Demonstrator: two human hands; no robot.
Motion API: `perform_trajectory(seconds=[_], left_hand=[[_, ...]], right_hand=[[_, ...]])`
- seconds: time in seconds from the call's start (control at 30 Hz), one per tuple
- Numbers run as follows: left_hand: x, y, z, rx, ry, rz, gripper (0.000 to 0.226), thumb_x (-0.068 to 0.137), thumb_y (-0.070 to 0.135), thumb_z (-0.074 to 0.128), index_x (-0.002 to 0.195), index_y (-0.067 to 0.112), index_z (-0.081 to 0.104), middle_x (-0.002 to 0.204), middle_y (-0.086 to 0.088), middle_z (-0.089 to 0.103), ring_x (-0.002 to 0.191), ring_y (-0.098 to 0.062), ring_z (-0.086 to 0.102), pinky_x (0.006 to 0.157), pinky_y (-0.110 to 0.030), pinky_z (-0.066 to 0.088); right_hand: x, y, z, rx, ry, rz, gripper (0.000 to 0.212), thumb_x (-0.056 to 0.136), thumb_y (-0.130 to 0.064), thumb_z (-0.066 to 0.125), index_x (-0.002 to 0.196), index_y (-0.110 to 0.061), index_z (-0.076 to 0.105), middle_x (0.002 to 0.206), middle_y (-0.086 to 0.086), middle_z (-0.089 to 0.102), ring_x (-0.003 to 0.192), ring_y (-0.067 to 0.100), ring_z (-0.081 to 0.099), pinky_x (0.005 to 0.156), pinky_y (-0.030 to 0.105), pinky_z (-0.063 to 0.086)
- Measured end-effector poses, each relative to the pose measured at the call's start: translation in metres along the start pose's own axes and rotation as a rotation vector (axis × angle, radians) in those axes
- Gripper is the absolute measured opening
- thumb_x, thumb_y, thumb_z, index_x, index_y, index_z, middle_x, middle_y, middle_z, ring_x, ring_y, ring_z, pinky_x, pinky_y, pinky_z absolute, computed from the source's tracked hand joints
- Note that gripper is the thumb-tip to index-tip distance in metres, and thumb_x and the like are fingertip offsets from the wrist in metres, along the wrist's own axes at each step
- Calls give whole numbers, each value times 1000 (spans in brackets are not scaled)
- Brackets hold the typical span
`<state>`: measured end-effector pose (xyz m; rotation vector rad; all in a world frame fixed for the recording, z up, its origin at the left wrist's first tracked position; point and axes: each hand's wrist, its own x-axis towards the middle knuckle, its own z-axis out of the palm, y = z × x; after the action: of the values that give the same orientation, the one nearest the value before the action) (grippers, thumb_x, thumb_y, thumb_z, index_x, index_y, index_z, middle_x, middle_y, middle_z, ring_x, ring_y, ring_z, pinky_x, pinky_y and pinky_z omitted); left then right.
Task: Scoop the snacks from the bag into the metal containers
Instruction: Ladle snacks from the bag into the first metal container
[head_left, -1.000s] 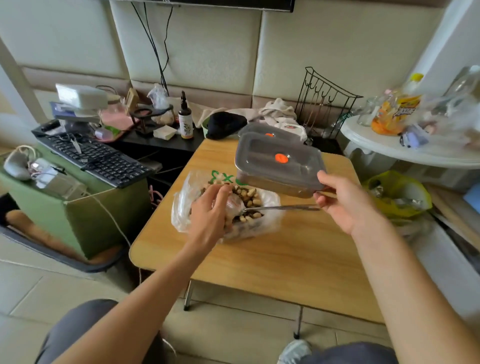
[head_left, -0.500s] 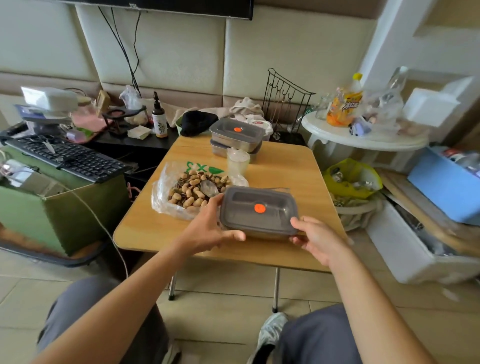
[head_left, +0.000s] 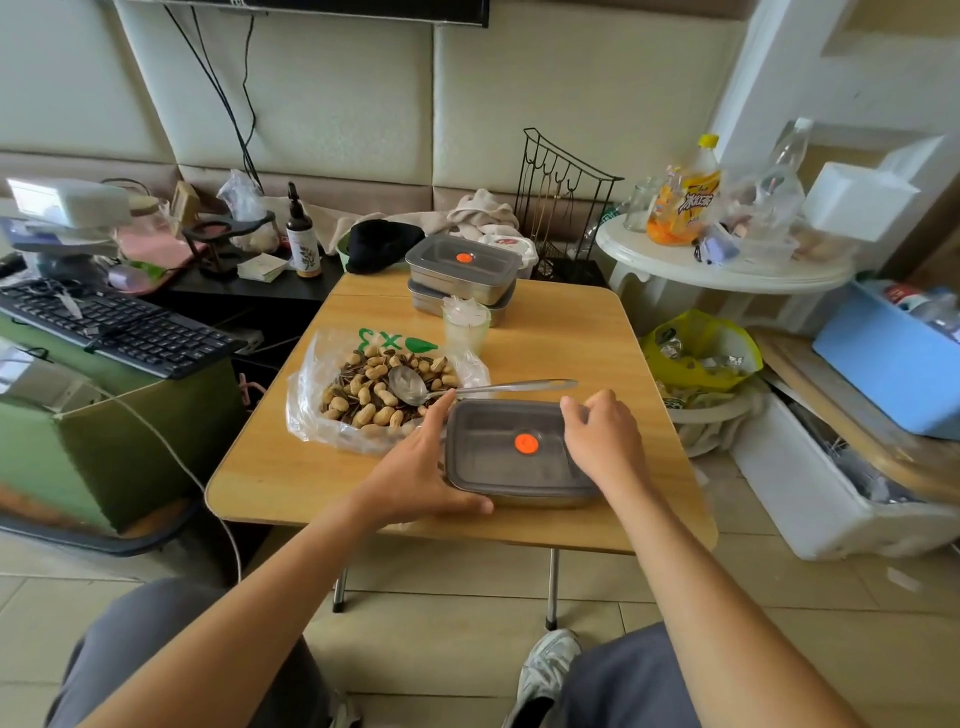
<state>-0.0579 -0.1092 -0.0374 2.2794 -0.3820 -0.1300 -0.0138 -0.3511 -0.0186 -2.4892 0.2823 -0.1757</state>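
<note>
A metal container (head_left: 501, 460) with a grey lid and an orange dot sits on the near part of the wooden table (head_left: 566, 338). My left hand (head_left: 415, 470) grips its left front corner, thumb along the front edge. My right hand (head_left: 602, 441) lies over the lid's right side, fingers curled over the far edge. Left of the container, an open clear bag (head_left: 311, 410) holds peanuts and seeds (head_left: 363, 395). A metal spoon (head_left: 467, 387) rests with its bowl on the snacks and its handle pointing right. Two more lidded metal containers (head_left: 462, 270) are stacked at the table's far edge.
A plastic cup (head_left: 465, 325) stands between the bag and the stacked containers. A keyboard (head_left: 114, 327) on a green box is at the left. A white round table (head_left: 722, 265) with bottles, a yellow bag (head_left: 701, 348) and boxes crowd the right.
My right hand let go of the spoon, which now lies on the snacks. Both hands brought the lidded container down from over the bag and set it on the near table.
</note>
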Motion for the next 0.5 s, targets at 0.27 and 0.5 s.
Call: perform_trajectory(seconds=[0.27,0.5], left_hand=[[10,-10,3,52,50,7,125,58,54,94,153,30,18,136,12,52,124,-7,49,103,-24,44],[10,-8,0,47,38,8,122,58,53,93,153,29,21,135,14,52,123,-6,49,101,-22,43]], right_hand=[[-3,0,27,-234,281,-180,42,109,-39,41,115,0,55,109,18,62,96,32,61,73,39,53],[1,-4,21,-176,462,-280,35,103,-38,54,106,-3,55,99,14,59,87,31,58,69,42,52]])
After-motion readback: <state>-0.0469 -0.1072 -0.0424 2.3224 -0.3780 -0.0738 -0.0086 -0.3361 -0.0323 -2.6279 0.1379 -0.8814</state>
